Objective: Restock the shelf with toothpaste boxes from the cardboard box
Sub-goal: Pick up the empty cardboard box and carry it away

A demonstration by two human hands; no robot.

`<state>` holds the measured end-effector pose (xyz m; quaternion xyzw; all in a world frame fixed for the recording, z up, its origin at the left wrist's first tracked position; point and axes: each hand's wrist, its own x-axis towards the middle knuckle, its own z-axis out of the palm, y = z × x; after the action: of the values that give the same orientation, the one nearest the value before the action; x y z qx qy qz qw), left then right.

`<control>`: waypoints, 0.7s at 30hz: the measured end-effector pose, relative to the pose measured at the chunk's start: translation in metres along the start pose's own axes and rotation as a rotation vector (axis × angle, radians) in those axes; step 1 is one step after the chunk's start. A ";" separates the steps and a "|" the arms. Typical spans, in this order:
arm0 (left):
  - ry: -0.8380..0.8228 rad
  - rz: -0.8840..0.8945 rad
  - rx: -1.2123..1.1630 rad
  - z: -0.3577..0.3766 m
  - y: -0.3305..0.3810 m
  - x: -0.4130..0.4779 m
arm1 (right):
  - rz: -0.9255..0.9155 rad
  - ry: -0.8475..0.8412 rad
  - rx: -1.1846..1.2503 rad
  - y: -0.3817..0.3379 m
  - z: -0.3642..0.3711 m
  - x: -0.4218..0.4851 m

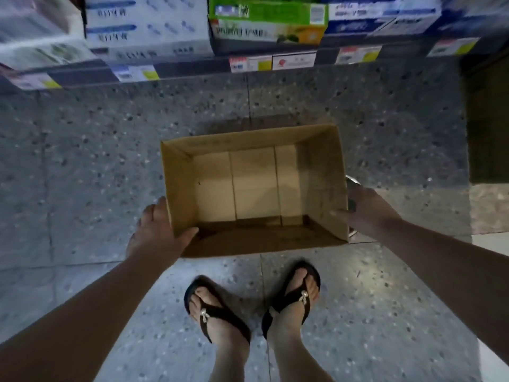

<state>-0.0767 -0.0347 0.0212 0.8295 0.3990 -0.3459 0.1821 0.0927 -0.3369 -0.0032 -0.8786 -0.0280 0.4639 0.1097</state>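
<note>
I see the cardboard box (325, 172) as plain tan-brown, its base panels paler than its walls. The floor (96, 150) is grey, speckled dark and light. The sandals (217, 315) are dark, near black, each with a pale bow. The white boxes (148, 26) carry blue bands, and beside them the green box (264, 15) is bright. The price tags (248, 64) show red, white and yellow-green.

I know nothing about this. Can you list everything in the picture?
cardboard box: one, brown, empty, centre
shelf: one, dark, across the top
white-and-blue boxes: several, on the shelf
green box: one, on the shelf, top centre
price labels: several, white, yellow and red, along the shelf edge
floor: grey speckled, everywhere below
sandals: two, black, on the feet, bottom centre
left hand: one, grips the box's near left corner
right hand: one, grips the box's right wall
</note>
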 end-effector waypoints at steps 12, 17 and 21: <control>0.104 -0.186 -0.336 0.061 -0.019 0.102 | 0.127 0.217 0.279 0.015 0.040 0.085; 0.120 -0.212 -0.529 0.069 -0.010 0.096 | 0.181 0.321 0.410 0.010 0.050 0.084; 0.101 -0.201 -0.553 0.063 -0.011 0.074 | 0.179 0.322 0.429 0.006 0.041 0.063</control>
<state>-0.0795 -0.0249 -0.0755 0.7209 0.5666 -0.1988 0.3459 0.0948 -0.3270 -0.0776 -0.8967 0.1662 0.3215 0.2547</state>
